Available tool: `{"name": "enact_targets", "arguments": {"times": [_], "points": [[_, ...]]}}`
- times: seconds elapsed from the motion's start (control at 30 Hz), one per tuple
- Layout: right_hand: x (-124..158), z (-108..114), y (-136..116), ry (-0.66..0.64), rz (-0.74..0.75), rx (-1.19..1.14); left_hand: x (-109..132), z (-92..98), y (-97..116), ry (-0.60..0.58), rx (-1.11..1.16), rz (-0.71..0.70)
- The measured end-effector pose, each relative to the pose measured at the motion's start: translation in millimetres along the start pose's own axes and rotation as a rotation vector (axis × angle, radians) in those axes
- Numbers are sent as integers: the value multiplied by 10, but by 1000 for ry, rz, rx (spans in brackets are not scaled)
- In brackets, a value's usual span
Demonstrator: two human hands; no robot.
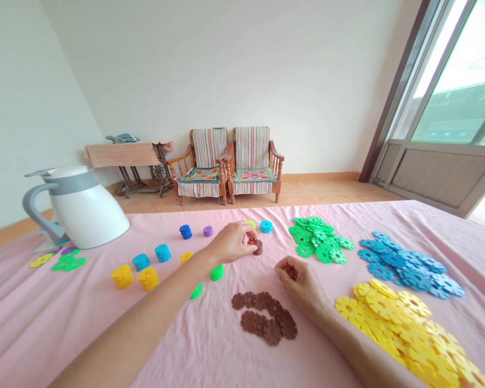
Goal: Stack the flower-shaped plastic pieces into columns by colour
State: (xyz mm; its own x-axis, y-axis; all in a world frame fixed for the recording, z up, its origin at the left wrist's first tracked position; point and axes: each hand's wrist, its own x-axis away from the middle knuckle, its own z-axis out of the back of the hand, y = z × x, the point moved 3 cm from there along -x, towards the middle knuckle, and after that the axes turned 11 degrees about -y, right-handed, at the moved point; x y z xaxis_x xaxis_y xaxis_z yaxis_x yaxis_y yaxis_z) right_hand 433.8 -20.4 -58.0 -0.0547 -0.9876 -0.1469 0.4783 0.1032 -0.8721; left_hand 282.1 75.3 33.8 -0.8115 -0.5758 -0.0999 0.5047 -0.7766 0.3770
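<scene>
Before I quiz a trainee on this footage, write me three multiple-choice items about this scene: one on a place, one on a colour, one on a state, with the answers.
1. Where does the white jug stand?
A. At the left end of the pink cloth
B. On a chair seat
C. On the windowsill

2. What colour is the short stack of discs at the fingertips of the left hand?
A. Yellow
B. Brown
C. Blue

3. How is the right hand posed?
A. Flat and open on the cloth
B. Pressed into the green discs
C. Curled, fingers closed on something small and brown

Answers:
1. A: the jug stands to the far left, beyond the coloured pieces.
2. B: the stack shows the same brown as the discs on the cloth.
3. C: its fingers curl around a small brown piece.
</scene>
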Motion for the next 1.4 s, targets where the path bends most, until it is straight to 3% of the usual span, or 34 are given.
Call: {"name": "enact_targets", "arguments": {"times": [0.23,1.03,1.2,1.4], "points": [[-1,-10,-4,1,3,-3,-205,-131,-136,-15,-40,34],[-8,-12,20,6,19,-6,-255,-183,-148,-44,-46,70],[-6,-13,21,6,24,-9,-84,-84,19,-31,-19,40],[-1,0,-16,2,14,8,458,-121,291,-168,-11,12]]}}
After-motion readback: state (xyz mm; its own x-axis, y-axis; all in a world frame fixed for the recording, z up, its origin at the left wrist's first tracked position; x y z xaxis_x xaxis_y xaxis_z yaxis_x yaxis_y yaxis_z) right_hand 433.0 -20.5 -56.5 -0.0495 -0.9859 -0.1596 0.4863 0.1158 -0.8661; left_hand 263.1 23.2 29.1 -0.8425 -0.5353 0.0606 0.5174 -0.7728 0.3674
